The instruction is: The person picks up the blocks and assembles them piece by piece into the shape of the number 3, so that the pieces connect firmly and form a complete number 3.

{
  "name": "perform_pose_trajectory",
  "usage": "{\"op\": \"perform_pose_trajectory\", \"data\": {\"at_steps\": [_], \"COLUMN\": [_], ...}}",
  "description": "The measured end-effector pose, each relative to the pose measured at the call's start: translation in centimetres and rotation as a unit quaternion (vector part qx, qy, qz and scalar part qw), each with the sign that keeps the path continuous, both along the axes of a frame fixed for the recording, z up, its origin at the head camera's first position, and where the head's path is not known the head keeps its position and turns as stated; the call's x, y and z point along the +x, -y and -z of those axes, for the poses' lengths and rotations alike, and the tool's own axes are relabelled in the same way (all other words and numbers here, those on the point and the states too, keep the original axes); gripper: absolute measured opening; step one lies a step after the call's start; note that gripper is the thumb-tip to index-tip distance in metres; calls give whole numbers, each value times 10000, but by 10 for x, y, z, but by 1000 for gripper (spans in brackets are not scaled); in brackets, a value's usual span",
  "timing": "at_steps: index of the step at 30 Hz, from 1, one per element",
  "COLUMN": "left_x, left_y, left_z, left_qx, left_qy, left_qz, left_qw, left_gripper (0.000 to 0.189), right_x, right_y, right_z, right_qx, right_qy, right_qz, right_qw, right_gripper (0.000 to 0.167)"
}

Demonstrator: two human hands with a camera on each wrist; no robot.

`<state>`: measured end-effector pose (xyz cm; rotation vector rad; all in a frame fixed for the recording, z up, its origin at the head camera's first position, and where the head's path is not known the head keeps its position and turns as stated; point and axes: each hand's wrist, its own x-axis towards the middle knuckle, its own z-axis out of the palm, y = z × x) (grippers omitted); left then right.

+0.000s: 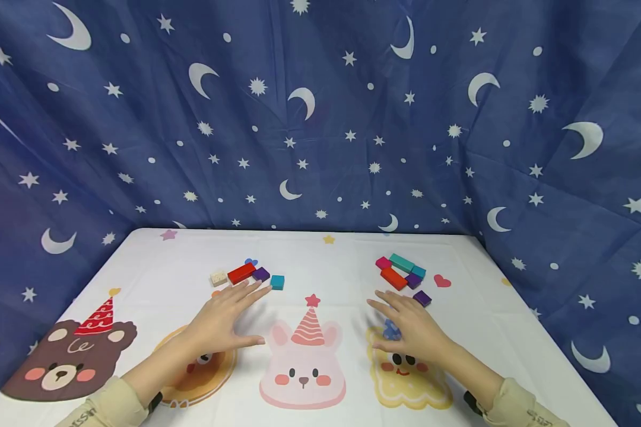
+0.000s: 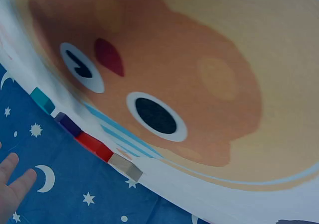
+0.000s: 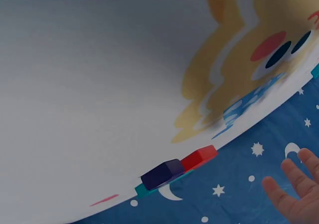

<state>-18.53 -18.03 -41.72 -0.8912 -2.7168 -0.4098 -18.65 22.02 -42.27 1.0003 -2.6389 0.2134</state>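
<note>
My left hand [image 1: 221, 320] is over the table with fingers spread, holding nothing. Just past its fingertips lie a cream block [image 1: 219, 278], a long red block [image 1: 241, 273], a purple block [image 1: 261, 274] and a blue block [image 1: 277, 282]. My right hand [image 1: 411, 326], also spread and holding nothing, is near a purple block [image 1: 422, 298]. Beyond that, a cluster holds a pink block [image 1: 383, 263], a long teal block [image 1: 402, 263], an orange-red block [image 1: 393, 279], a blue block [image 1: 418, 271] and a second purple block [image 1: 413, 281]. Both wrist views catch only some fingers.
A white tablecloth [image 1: 310, 261] printed with cartoon animals covers the table. Behind it and along both sides hangs a dark blue curtain [image 1: 320, 136] with moons and stars. The two block groups lie apart, left and right, toward the table's far edge.
</note>
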Motion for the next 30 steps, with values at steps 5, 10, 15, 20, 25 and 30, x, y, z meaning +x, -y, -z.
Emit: {"op": "perform_pose_trajectory", "data": {"at_steps": [5,10,15,20,25,30], "left_x": [-2,-3,-4,-4,-3,-4], "left_y": [-1,-3,-3,0,5,8], "left_z": [-4,-5,-6,-9,-8,-5], "left_qx": [131,270,451,626,693,664], "left_qy": [-262,-458,-526,-360,-149,-204], "left_qz": [46,12,-168,-398,-646,-686], "left_qw": [9996,9986,9975,9966,9954,9952], "left_gripper": [79,71,64,52,39,29], "right_x": [-1,-3,-5,-8,-11,-17], "right_y": [1,0,-1,0,2,2], "right_z": [-3,-5,-5,-5,-4,-3], "right_qx": [-170,-338,-295,-196,-58,0], "right_qy": [266,352,286,263,283,124], "right_qz": [242,441,425,436,374,457], "right_qw": [9992,9978,9983,9985,9989,9989], "right_gripper": [69,65,63,52,40,33]}}
